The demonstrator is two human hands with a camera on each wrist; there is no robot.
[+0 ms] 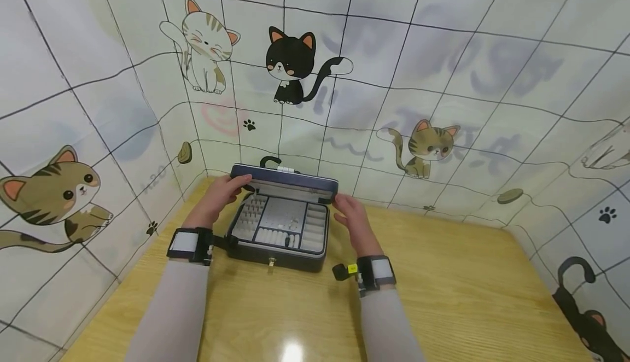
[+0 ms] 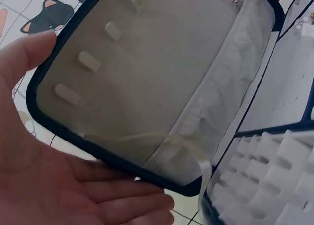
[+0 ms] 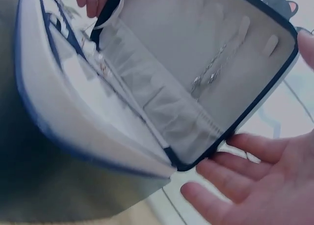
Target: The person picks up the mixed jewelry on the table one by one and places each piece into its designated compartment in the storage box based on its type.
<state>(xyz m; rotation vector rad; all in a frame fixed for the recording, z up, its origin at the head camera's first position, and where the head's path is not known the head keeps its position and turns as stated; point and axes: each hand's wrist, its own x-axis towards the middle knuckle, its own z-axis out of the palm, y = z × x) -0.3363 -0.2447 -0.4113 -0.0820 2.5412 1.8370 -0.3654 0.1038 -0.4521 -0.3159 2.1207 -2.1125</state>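
Observation:
A dark blue jewelry box (image 1: 295,262) stands on the table, its lid (image 1: 287,175) tilted up. At the lid's left corner my left hand (image 1: 216,198) grips the edge, thumb on the upper rim and fingers behind the side. My right hand (image 1: 355,222) touches the opposite edge with loosely extended fingers. Inside the box are pale compartments, ring rolls (image 1: 270,236) and a few small jewelry pieces (image 1: 294,223). Thin silver chains (image 3: 211,70) hang on the lid's lining in the right wrist view. A pale ribbon (image 2: 194,149) joins lid and box in the left wrist view.
The wooden table (image 1: 443,274) extends to the right and front of the box. Cat-printed wall covering (image 1: 374,105) rises behind it and along both sides. A gold clasp (image 1: 272,262) sits on the box's front.

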